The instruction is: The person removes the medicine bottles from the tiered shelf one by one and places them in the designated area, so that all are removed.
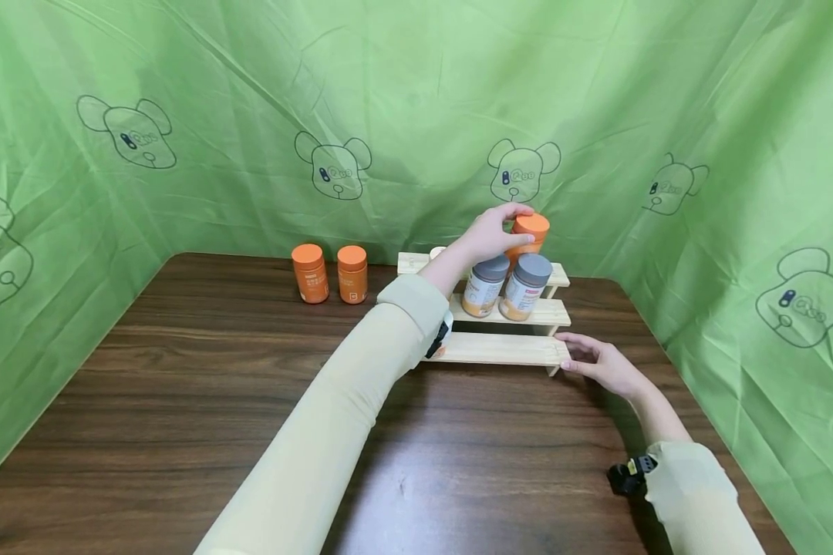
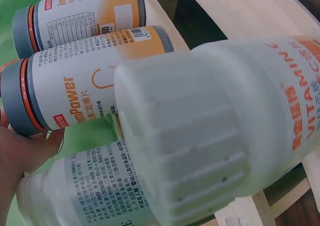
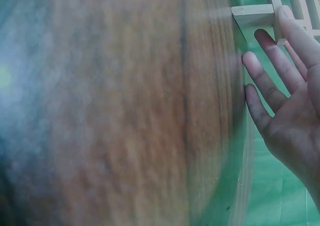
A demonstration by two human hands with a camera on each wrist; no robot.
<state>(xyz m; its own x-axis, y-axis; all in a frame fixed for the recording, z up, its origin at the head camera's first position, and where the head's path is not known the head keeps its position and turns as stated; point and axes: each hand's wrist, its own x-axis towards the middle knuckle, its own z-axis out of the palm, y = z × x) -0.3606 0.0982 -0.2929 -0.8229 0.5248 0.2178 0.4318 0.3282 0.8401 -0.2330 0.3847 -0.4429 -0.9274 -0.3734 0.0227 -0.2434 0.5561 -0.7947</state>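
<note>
At the top step of a three-step wooden rack [image 1: 507,348], my left hand [image 1: 487,235] holds an orange bottle [image 1: 530,225] near its cap, thumb in front and fingers behind. Two grey-capped bottles [image 1: 484,287] [image 2: 95,81] stand side by side on the middle step, just below that hand. White bottles, one with a ribbed cap [image 2: 185,136], fill the near part of the left wrist view; my left arm mostly hides them in the head view. My right hand [image 1: 602,368] pinches the right end of the bottom step between thumb and fingers; its other fingers [image 3: 265,86] are spread.
Two more orange bottles [image 1: 310,274] [image 1: 352,274] stand on the dark wooden table [image 1: 201,385] to the left of the rack. A green cloth [image 1: 416,100] with printed bear heads hangs behind and along both sides.
</note>
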